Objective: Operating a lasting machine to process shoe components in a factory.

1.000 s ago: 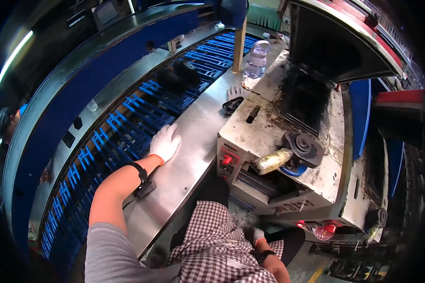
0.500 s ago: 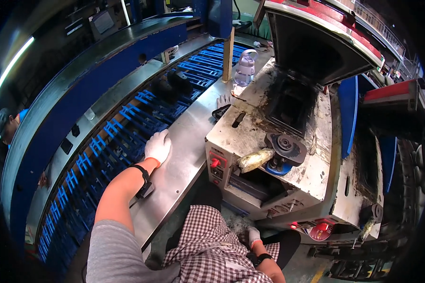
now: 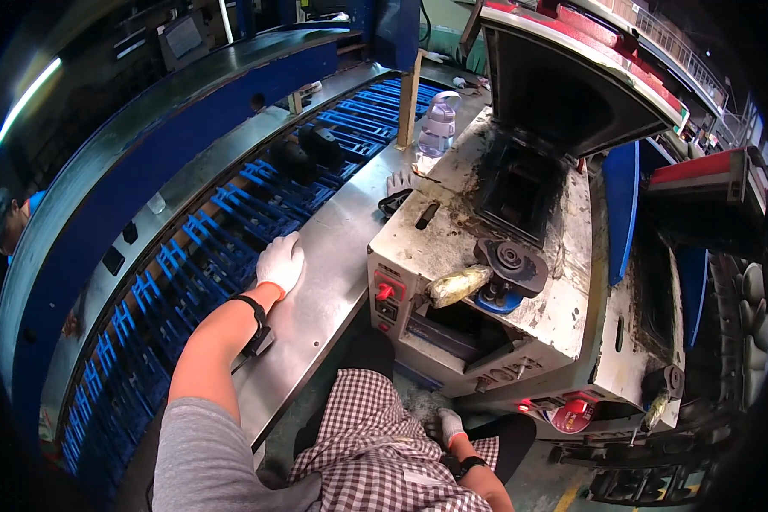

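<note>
My left hand (image 3: 280, 261), in a white glove with an orange cuff, rests back-up on the metal ledge (image 3: 337, 243) beside the blue-slatted conveyor (image 3: 205, 230). Its fingers lie on the ledge and nothing shows in them. Low in view, my right hand (image 3: 450, 424), also gloved, is down by my right thigh next to the checked apron (image 3: 367, 427). Its fingers are too small and partly turned away to read. To the right stands a stained pale machine (image 3: 452, 226) with its dark-lined lid (image 3: 563, 94) raised; neither hand touches it.
A clear lilac bottle (image 3: 439, 126) and a grey glove (image 3: 398, 183) are at the ledge's far end. Dark shoe-like pieces (image 3: 320, 147) sit on the conveyor. A wrapped handle (image 3: 459, 286) juts from the machine. Another person (image 3: 10, 224) is at far left.
The whole view has shifted slightly left. My left hand stays on the ledge and my right hand stays by my thigh.
</note>
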### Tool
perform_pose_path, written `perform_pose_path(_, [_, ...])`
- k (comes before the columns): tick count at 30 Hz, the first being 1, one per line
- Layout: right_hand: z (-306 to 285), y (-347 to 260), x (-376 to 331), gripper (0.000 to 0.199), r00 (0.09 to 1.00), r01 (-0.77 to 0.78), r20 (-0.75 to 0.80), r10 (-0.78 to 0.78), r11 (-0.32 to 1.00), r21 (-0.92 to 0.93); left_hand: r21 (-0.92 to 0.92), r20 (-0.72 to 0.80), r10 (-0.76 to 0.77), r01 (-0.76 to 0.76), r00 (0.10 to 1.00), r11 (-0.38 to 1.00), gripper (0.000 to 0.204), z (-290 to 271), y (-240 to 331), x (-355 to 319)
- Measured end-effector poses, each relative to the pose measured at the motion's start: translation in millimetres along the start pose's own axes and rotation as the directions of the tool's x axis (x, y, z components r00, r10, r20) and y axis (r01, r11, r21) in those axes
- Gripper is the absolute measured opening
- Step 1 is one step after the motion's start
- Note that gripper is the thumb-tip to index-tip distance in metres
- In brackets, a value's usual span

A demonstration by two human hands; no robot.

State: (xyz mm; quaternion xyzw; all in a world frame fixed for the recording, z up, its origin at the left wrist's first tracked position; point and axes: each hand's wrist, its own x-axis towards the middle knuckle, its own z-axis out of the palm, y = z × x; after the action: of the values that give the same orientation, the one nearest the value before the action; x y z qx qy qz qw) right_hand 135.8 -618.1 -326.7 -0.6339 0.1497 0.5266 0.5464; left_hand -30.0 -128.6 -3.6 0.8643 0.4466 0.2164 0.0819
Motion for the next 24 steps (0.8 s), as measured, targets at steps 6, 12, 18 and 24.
perform_pose_path(6, [9.6, -9.0, -11.4, 0.019, 0.999, -0.037, -0.011, 0.037, 0.999, -0.04, 0.007, -0.035, 0.0, 0.001, 0.999, 1.0, 0.037, 7.4, -11.6, -2.2])
perform_pose_path(12, [11.4, -19.1, -24.7, 0.02, 0.998, -0.057, -0.007, 0.057, 0.998, -0.028, 0.01, -0.029, 0.007, -0.007, 1.0, 1.0, 0.037, 7.3, -6.2, 0.1])
perform_pose_path(18, [15.1, -19.0, -25.7, 0.019, 0.998, -0.053, -0.041, 0.052, 0.998, -0.031, -0.026, -0.011, -0.03, 0.03, 0.999, 0.999, 0.036, 5.2, -4.8, -0.5])
perform_pose_path(24, [13.2, -16.5, -22.1, 0.018, 0.998, -0.052, -0.026, 0.05, 0.998, -0.048, -0.032, -0.026, -0.021, 0.02, 0.999, 0.999, 0.034, 4.3, -4.6, -1.2])
